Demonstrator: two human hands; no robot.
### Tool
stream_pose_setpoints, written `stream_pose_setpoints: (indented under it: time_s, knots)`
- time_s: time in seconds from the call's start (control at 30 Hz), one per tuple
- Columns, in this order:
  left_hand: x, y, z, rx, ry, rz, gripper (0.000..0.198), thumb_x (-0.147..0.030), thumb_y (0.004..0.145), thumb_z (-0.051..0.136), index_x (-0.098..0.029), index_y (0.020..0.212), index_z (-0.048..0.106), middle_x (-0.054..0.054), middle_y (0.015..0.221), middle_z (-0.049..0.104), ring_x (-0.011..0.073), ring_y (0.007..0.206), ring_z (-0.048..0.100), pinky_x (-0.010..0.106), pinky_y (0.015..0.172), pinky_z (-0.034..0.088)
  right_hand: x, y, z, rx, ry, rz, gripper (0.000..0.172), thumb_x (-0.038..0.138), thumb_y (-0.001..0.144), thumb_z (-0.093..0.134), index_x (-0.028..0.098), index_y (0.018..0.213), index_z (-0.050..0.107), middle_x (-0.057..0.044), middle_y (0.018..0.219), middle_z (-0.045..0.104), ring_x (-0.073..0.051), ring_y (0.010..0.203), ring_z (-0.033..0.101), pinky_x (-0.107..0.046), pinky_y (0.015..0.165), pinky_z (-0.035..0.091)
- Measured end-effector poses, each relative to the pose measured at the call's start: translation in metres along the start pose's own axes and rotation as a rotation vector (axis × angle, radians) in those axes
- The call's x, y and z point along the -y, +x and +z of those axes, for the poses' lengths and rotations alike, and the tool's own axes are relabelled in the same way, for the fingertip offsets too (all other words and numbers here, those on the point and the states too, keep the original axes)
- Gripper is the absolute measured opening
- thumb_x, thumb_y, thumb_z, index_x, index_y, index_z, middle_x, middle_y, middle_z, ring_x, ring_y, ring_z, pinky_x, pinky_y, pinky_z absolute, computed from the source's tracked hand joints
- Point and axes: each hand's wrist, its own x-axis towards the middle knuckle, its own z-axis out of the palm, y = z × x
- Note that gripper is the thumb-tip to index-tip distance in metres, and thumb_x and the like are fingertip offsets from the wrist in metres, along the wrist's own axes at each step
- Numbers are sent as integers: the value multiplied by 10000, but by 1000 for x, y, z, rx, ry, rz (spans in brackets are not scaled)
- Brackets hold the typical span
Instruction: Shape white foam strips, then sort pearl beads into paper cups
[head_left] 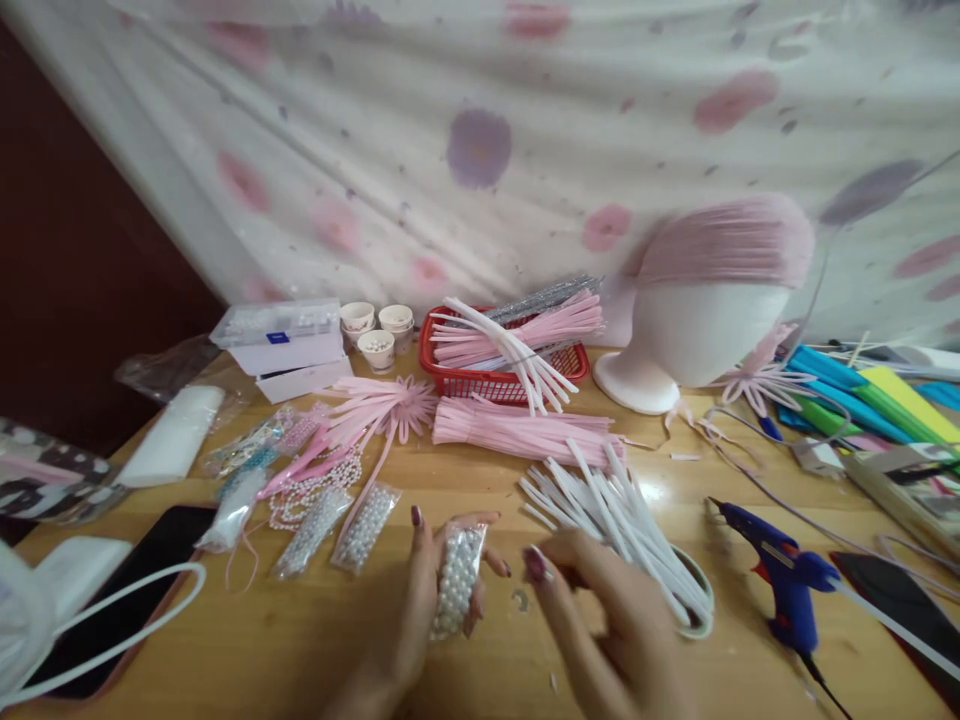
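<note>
My left hand [420, 590] holds a small clear packet of white pearl beads [457, 585] upright, with its fingers around it and the thumb raised. To the right, my right hand [607, 620] has its fingers curled, thumb and forefinger close together; what they pinch, if anything, I cannot make out. Two more pearl packets, one [367, 525] just left of my left hand and the other [313, 530] beyond it, lie on the wooden table [465, 685]. A bundle of white pipe cleaners [615, 520] lies behind my right hand.
Pink pipe cleaners [517, 432] lie before a red basket [510, 385]. At right are a blue glue gun [784, 575] and a foam head [705, 330] with a pink covering. Small cups [376, 350], a white box [281, 335] and a phone [135, 600] are at left.
</note>
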Motion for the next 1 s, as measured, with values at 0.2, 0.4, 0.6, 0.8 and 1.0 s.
stream_pose_setpoints:
  time_s: [0.2, 0.4, 0.6, 0.8, 1.0]
  knots:
    - [-9, -14, 1, -6, 108, 158, 957, -824, 848, 95, -182, 1411, 527, 131, 1148, 715, 262, 975, 681, 382, 885, 533, -30, 12, 56, 116, -12, 154, 260, 348, 987, 462, 222, 763, 504, 5, 674, 592, -142, 586, 530, -260, 540, 382]
    - [-10, -21, 0, -6, 394, 401, 804, -703, 937, 181, -171, 1448, 500, 131, 1458, 542, 292, 1395, 427, 420, 1177, 304, -35, 6, 58, 146, -16, 88, 171, 291, 989, 460, 232, 829, 475, 27, 709, 561, -135, 610, 509, -251, 573, 370]
    - [-18, -23, -1, -104, 306, 352, 623, -548, 897, 568, -209, 1419, 526, 92, 1471, 540, 258, 1364, 483, 353, 1135, 391, -41, 6, 48, 122, 140, 115, 220, 337, 1048, 354, 248, 887, 474, 5, 821, 566, -153, 719, 523, -265, 659, 409]
    - [-29, -28, 0, -182, 164, 376, 632, -443, 755, 780, -162, 1298, 615, 105, 1114, 734, 228, 979, 709, 280, 843, 584, -40, 6, 44, 56, 348, 167, 343, 404, 1058, 349, 230, 798, 490, 37, 680, 477, -127, 612, 452, -256, 599, 380]
    - [-40, -37, 8, -298, 202, 481, 550, -409, 733, 800, -200, 1223, 664, 73, 1047, 754, 206, 884, 729, 279, 795, 604, -25, 8, 44, 10, 476, 176, 250, 411, 1033, 442, 225, 995, 605, 23, 749, 530, -104, 625, 519, -220, 573, 440]
